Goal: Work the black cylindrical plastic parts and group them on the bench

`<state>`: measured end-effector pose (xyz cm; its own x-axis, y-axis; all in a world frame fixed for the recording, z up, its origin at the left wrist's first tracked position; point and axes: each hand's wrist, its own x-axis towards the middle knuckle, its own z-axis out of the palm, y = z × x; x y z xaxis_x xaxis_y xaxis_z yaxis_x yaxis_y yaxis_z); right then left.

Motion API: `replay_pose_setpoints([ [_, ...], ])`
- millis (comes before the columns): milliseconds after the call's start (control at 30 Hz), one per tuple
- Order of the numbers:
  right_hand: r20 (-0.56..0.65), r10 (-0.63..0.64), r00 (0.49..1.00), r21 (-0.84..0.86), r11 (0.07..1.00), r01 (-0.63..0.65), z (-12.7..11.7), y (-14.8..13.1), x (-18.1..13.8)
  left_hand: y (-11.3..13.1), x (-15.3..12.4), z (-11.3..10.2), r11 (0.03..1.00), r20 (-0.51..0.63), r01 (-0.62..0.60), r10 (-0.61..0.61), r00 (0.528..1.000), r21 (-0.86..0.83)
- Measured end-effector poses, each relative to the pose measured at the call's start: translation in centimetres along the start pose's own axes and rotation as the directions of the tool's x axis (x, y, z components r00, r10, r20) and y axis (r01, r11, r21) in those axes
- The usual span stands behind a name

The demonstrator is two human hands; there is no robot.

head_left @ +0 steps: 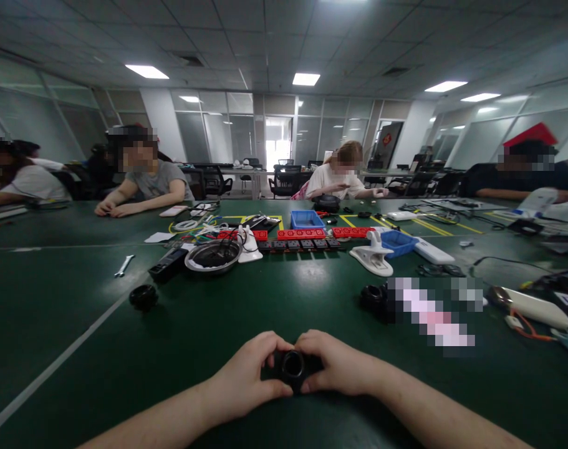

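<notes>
Left hand (pixel 250 377) and right hand (pixel 342 369) gripping one hollow black part (pixel 293 373)

Fingers of both hands curl over its far side, thumbs close in on the near side; circular mouth faces the camera. Position: near edge of the green table (pixel 274 299), roughly mid-frame. Cannot tell whether it rests on the surface or is slightly raised.

Surroundings: a black ring-like piece (pixel 143 297) sits ahead and to the left, well apart from the hands, with a silver wrench (pixel 123 267) just beyond. Further out, a round metal-rimmed dish (pixel 213 257) and a white clip stand (pixel 372 255) lie either side of centre. Red socket strips (pixel 301 234) run between blue bin no. 1 (pixel 307 225) and the hands. Across the table: one person in a grey top (pixel 159 184), forearms on the surface.
</notes>
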<state>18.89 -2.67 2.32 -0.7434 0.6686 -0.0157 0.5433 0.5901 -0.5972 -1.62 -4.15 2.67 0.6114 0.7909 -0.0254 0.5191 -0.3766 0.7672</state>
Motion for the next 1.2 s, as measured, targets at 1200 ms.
replay_pose_setpoints([
  [1200,-0.278,0.133,0.951,-0.317,0.922,-0.222,2.6,-1.3,0.7,-0.1,0.1,1.5,0.994,-0.188,0.098,-0.089,0.978,0.038],
])
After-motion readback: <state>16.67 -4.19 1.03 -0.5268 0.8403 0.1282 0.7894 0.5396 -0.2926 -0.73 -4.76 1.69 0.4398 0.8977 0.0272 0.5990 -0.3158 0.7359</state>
